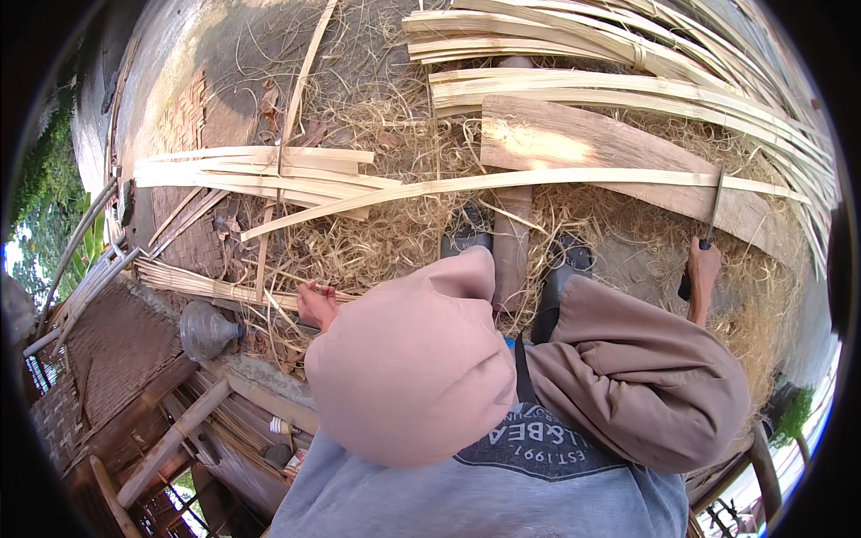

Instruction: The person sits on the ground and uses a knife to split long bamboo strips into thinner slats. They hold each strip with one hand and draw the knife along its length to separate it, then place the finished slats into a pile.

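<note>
My right hand (704,269) is closed round the black handle of a long knife (717,208), far out to the right. Its thin blade points away from me and crosses a long pale bamboo strip (502,179). That strip lies across a tapered wooden board (574,143), with its left end reaching over more split strips (260,175). My left hand (317,305) is low at the left with its fingers curled together, beside a bundle of thin strips (197,282). What the fingers hold, if anything, is too small to make out.
Bundled pale strips (574,40) lie at the far right. Curly shavings (359,117) litter the ground round my feet. A round log (512,251) runs under the board between my legs. A clear plastic jug (206,330) and a woven panel (117,345) are at the left.
</note>
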Demonstrator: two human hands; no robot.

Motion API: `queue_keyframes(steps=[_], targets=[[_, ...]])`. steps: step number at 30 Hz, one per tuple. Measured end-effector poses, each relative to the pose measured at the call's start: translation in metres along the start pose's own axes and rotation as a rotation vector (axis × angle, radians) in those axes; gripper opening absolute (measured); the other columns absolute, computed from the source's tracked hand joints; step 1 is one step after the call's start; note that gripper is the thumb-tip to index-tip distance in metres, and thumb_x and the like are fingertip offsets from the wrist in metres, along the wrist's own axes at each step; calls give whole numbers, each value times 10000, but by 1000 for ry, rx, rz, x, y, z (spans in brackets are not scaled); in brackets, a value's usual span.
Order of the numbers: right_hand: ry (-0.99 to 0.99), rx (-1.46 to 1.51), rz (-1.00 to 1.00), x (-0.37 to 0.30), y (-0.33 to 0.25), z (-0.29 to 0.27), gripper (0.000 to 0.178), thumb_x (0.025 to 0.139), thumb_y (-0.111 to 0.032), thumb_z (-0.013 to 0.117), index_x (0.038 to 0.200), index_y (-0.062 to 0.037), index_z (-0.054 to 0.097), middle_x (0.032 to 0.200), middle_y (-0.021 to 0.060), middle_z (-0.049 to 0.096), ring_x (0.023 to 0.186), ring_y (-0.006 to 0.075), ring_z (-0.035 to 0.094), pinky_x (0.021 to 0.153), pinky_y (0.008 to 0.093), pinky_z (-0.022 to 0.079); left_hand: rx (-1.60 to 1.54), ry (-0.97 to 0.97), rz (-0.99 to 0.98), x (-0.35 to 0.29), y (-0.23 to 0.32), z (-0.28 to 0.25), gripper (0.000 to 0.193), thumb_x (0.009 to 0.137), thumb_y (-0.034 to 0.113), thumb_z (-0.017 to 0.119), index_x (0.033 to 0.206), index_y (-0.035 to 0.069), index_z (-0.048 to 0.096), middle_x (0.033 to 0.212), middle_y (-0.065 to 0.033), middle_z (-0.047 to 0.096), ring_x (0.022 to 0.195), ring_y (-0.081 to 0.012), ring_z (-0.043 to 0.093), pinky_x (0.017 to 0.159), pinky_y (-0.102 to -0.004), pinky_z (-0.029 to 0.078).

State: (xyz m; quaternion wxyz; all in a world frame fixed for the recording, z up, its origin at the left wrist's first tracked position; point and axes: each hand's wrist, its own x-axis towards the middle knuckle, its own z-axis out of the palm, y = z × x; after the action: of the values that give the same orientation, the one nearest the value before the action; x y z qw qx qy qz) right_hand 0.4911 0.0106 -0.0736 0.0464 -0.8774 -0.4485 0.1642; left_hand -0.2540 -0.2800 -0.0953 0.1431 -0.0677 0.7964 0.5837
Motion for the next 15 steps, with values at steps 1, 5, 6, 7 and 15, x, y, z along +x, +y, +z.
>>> queue_keyframes(steps=[1,5,6,7,15], targets=[[30,-12,-4,-1,2,-8,453,886,-395,641,898,52,711,839,255,727,852,397,743,800,482,563,137,-88,117,2,9,6,303,1046,307,580,994,31,695,918,-64,697,705,-137,620,630,-271,481],[-32,154,25,-4,-23,15,476,864,-388,666,870,86,701,736,261,708,729,397,743,724,472,584,576,-538,919,-103,75,115,383,1069,369,566,1177,34,718,1155,-140,716,1036,-221,657,928,-364,486],[68,94,4,10,4,21,499,859,-393,673,893,104,704,803,298,714,824,445,738,777,492,581,688,-740,1183,-125,91,156,373,1063,358,576,1206,44,718,1185,-155,713,1081,-239,655,946,-376,478],[14,130,17,7,-4,17,511,855,-404,677,907,104,710,858,322,715,894,461,729,817,510,573,847,-833,1305,-136,100,179,367,1025,358,633,1204,52,728,1144,-169,728,1068,-266,670,940,-386,482],[53,169,11,3,-1,-3,439,849,-367,684,793,68,689,677,239,687,670,370,728,668,458,581,854,-1493,419,-97,147,217,325,950,250,759,1146,-10,761,928,-76,763,857,-138,664,811,-300,508]])
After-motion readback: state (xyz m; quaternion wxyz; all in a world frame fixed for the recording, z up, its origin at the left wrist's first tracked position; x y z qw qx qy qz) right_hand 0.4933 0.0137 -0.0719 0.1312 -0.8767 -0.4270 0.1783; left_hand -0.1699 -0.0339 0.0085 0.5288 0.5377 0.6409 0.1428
